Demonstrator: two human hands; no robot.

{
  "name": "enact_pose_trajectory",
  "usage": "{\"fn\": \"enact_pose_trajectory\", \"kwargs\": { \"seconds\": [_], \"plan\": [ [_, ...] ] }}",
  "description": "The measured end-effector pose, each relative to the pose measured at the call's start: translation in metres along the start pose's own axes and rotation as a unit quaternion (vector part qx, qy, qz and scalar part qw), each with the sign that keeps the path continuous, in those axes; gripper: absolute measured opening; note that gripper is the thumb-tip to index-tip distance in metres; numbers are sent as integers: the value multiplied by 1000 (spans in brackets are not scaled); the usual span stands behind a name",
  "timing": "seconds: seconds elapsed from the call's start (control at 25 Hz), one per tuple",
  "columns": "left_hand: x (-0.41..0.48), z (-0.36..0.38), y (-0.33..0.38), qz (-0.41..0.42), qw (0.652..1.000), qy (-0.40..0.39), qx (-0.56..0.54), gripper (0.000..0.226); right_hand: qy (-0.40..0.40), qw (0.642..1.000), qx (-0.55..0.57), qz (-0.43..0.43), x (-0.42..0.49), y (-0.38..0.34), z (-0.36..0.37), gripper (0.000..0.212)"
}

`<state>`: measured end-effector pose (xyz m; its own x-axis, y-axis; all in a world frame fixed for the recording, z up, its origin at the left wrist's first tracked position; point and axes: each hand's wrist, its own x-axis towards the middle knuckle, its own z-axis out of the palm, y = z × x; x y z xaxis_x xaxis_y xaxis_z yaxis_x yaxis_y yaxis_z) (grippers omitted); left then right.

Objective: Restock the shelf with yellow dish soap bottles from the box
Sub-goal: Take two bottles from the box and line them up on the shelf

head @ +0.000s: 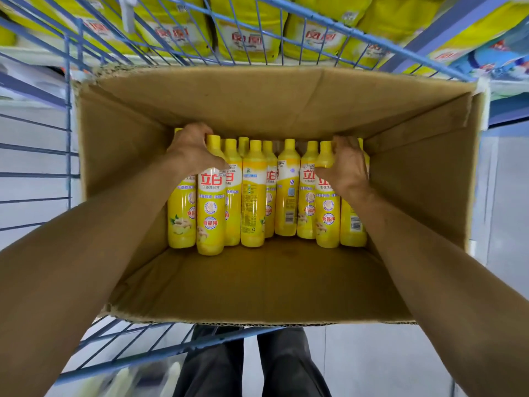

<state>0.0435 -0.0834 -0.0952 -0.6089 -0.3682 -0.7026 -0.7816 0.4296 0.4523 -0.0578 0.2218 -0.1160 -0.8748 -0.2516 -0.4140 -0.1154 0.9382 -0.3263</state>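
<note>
An open cardboard box (257, 104) rests in a blue wire cart. Several yellow dish soap bottles (253, 196) stand in a row against its far wall, with yellow caps and red-and-white labels. My left hand (191, 150) reaches into the box and curls over the tops of the bottles at the left end of the row. My right hand (346, 164) wraps around the neck of a yellow dish soap bottle (327, 213) near the right end. The near half of the box floor is bare cardboard.
The blue wire cart (68, 116) surrounds the box on all sides. Beyond it, a shelf (86, 57) holds yellow refill pouches (246, 32) with red lettering, and blue packages (498, 61) sit at the far right. My legs stand on a grey floor below the cart.
</note>
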Motion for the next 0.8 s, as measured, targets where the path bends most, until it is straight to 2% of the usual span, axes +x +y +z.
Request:
{"fn": "enact_pose_trajectory", "kwargs": {
  "seconds": [0.12,0.24,0.4,0.48,0.6,0.72,0.8],
  "plan": [
    [7,7,-2,-16,999,-19,-30,77,-12,999,-6,41,9,6,12,69],
    [7,7,0,-27,998,-41,-38,74,-62,996,-21,55,15,4,8,74],
    [-3,-1,6,-29,997,-66,-36,53,-80,994,62,43,-4,-3,-4,78],
    [-8,-4,6,-15,994,-96,-46,44,-73,993,93,27,-17,-9,-3,73],
    [-18,-1,-1,-20,988,-129,-82,48,-83,995,46,31,-24,-12,-4,59],
    [-25,6,-15,8,993,-101,-65,62,-101,993,44,48,-29,-8,-8,46],
    [-36,3,-17,25,997,-60,-51,55,-103,992,68,27,-40,-5,-16,44]
  ]
}}
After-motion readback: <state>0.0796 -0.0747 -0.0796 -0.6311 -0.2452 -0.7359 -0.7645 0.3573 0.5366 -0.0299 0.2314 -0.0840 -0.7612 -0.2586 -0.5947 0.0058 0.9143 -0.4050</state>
